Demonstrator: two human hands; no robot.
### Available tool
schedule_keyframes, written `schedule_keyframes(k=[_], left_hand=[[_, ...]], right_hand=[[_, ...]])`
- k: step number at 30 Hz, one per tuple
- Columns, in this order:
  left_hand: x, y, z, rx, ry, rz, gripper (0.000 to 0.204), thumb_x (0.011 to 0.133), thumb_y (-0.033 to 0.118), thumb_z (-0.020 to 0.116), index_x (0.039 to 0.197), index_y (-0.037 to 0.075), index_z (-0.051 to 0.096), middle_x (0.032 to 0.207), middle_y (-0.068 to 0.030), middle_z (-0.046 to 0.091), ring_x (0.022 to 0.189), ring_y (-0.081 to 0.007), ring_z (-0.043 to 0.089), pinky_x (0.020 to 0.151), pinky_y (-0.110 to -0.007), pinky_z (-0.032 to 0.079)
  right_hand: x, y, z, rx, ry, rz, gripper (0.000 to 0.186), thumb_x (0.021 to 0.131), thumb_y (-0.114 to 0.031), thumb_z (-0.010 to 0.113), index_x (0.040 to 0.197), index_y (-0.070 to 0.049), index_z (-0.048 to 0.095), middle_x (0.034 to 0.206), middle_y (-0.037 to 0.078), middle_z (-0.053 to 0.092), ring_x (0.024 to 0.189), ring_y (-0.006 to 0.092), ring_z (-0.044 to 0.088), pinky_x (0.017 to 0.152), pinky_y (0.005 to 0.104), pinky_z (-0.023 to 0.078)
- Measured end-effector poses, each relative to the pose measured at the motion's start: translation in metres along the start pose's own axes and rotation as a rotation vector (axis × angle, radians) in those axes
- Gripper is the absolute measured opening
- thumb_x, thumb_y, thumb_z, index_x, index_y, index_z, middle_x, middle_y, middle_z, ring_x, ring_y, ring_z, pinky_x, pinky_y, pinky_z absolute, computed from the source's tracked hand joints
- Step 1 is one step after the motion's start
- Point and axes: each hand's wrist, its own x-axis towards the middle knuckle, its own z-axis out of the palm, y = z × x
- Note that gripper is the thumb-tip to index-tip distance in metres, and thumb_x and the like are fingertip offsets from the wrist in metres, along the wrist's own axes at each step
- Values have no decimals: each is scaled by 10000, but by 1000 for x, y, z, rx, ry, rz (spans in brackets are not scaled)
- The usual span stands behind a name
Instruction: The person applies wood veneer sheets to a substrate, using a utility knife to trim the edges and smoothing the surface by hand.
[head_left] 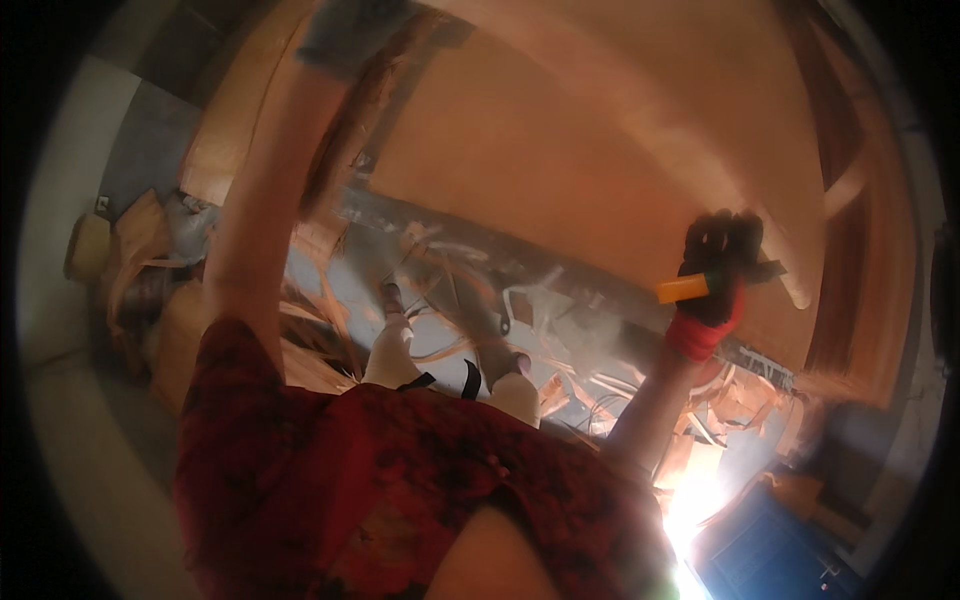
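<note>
Nearest is the red shirt (420, 470), pale-clad legs (390, 355) below it, then strewn brown scraps (745, 395) over the grey floor (590, 325), blue box (775, 550) down at lower right beside strong glare. Right hand (712, 262), in a black glove with a red cuff, sits ahead on the right, in front of the brown sheet (540, 140); its grip is curled round a yellow tool (683, 289), yellow end poking out leftward, a dark end on the other side. Tool reads as light and stiff, probably hard plastic, not fragile; best held by the yellow part with a full fist, keeping fingers off the dark end in case it's sharp. Beyond, the sheet fills most of the space ahead. Looks smooth, thin and wide, so likely awkward more than heavy, bendy across its width, apt to split or chip at the edges and a bit slick under a glove. Better taken by two well-spread edge points, flat palms, no pinching at a corner. Farthest up, left hand (355, 38), in something grey, is at the sheet's upper left; blurred and cut by the top rim, so can't tell whether its grip is spread or closed, or whether it touches the sheet.
</note>
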Motion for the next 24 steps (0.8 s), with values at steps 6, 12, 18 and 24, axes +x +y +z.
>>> schedule_keyframes(k=[6, 12, 18, 24], left_hand=[[-42, 128, -150, -132, -158, 70, 303, 1043, 259, 503, 1244, 50, 591, 1258, -109, 632, 1155, -215, 598, 1020, -331, 486], [-57, 217, -289, -27, 281, 86, 327, 1032, 277, 540, 1301, 100, 596, 1220, -68, 673, 988, -202, 694, 751, -340, 603], [52, 275, -420, 97, 234, -17, 310, 1002, 284, 595, 1239, 85, 613, 1066, -40, 684, 910, -230, 692, 709, -348, 598], [222, 285, -440, 109, 157, -115, 313, 959, 236, 655, 1212, 58, 605, 1006, -127, 615, 879, -301, 648, 816, -433, 589]], right_hand=[[-14, 82, 151, -321, -79, -52, 452, 886, -204, 676, 1268, -37, 503, 1025, 10, 462, 971, 173, 429, 916, 370, 373], [-10, 191, 275, -317, -75, 77, 465, 926, -98, 647, 1361, -44, 493, 1136, 68, 544, 1015, 213, 505, 900, 418, 435], [60, 274, 368, -394, 4, 316, 421, 1004, -101, 553, 1398, 38, 516, 1265, 148, 635, 1155, 232, 632, 1074, 392, 484], [145, 329, 393, -235, -37, 346, 414, 992, -70, 543, 1382, 69, 513, 1262, 157, 627, 1152, 232, 630, 1069, 358, 488]])
